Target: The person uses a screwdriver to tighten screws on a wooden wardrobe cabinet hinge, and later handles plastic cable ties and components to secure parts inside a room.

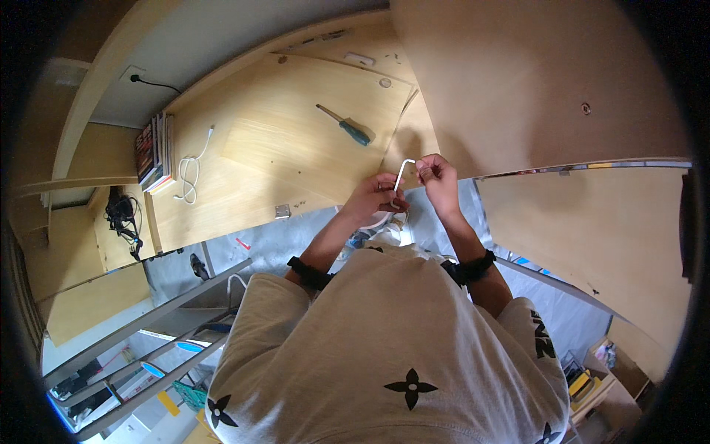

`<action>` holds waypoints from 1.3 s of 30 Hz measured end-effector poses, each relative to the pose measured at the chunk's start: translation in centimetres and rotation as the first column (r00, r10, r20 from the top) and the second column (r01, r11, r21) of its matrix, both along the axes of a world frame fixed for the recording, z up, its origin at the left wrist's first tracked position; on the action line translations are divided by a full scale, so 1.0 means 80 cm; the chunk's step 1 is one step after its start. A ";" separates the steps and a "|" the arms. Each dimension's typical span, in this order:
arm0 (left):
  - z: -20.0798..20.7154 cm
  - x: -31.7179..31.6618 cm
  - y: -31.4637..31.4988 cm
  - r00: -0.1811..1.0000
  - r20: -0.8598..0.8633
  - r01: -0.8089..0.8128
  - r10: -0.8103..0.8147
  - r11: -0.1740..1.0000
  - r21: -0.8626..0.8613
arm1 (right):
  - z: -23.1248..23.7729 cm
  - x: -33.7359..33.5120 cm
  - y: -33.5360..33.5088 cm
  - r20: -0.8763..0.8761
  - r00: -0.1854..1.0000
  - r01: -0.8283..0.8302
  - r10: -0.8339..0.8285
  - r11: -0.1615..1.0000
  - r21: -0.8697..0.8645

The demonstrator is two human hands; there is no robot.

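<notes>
Both hands are up in front of me at the near edge of a light wooden desktop. My left hand (375, 200) has its fingers closed around the lower end of a thin white bent rod (400, 175). My right hand (438, 182) pinches the rod's upper end, where it turns sharply to the right. Whether it is stiff or a cable I cannot tell. Beyond my hands, on the wooden board (296, 103), lies a screwdriver (353, 132) with a green handle, its shaft toward the far left.
A white cable (190, 176) lies near a row of books (155, 155) at the left. Black cables (122, 214) sit in a compartment beyond. A metal hinge (282, 212) lies by the near edge. A tall wooden panel (532, 81) stands right; a metal ladder (159, 318) is lower left.
</notes>
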State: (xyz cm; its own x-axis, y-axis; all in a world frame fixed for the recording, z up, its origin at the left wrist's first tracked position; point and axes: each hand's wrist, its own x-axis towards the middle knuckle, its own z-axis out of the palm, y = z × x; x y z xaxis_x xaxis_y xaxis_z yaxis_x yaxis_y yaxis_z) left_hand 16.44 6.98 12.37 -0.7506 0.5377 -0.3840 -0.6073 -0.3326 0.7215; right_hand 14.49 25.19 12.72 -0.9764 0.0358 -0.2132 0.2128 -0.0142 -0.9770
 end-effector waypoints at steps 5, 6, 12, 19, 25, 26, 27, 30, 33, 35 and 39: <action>-0.004 -0.001 -0.007 0.999 0.045 -0.019 0.015 0.997 0.077 | -0.005 0.001 -0.002 -0.110 0.993 0.045 -0.041 0.998 0.037; -0.003 -0.002 -0.008 0.998 0.056 -0.011 0.005 0.993 0.115 | -0.006 0.002 0.000 -0.158 0.986 0.063 -0.054 0.997 0.048; -0.002 -0.002 -0.009 0.990 0.011 -0.142 0.141 0.985 0.099 | 0.009 0.008 0.009 0.164 0.979 0.000 0.118 0.812 -0.584; -0.003 0.003 -0.007 0.973 -0.027 -0.230 0.231 0.973 0.024 | 0.014 0.028 -0.011 0.203 0.928 -0.301 0.312 0.950 -0.084; -0.010 0.006 0.006 0.964 -0.094 -0.254 0.249 0.966 -0.044 | -0.061 0.039 -0.020 0.272 0.910 -0.305 0.313 0.950 -0.071; -0.015 0.006 0.007 0.962 -0.088 -0.265 0.260 0.963 -0.053 | -0.063 0.040 -0.020 0.269 0.911 -0.305 0.312 0.950 -0.070; -0.020 0.007 0.006 0.959 -0.083 -0.277 0.271 0.959 -0.064 | -0.057 0.040 -0.023 0.293 0.897 -0.296 0.330 0.942 -0.156; -0.031 0.006 0.004 0.922 -0.244 -0.321 0.301 0.946 -0.050 | -0.029 0.038 -0.026 0.314 0.884 -0.313 0.347 0.937 -0.152; -0.022 0.007 0.008 0.933 -0.098 -0.352 0.345 0.934 -0.065 | -0.030 0.038 -0.025 0.227 0.929 -0.300 0.294 0.954 -0.009; -0.016 0.005 0.011 0.937 -0.090 -0.344 0.338 0.937 -0.054 | -0.034 0.038 -0.021 0.131 0.962 -0.249 0.241 0.968 0.043; -0.006 0.003 0.011 0.945 -0.062 -0.326 0.320 0.936 -0.134 | -0.022 0.032 -0.016 0.133 0.969 -0.212 0.210 0.977 -0.002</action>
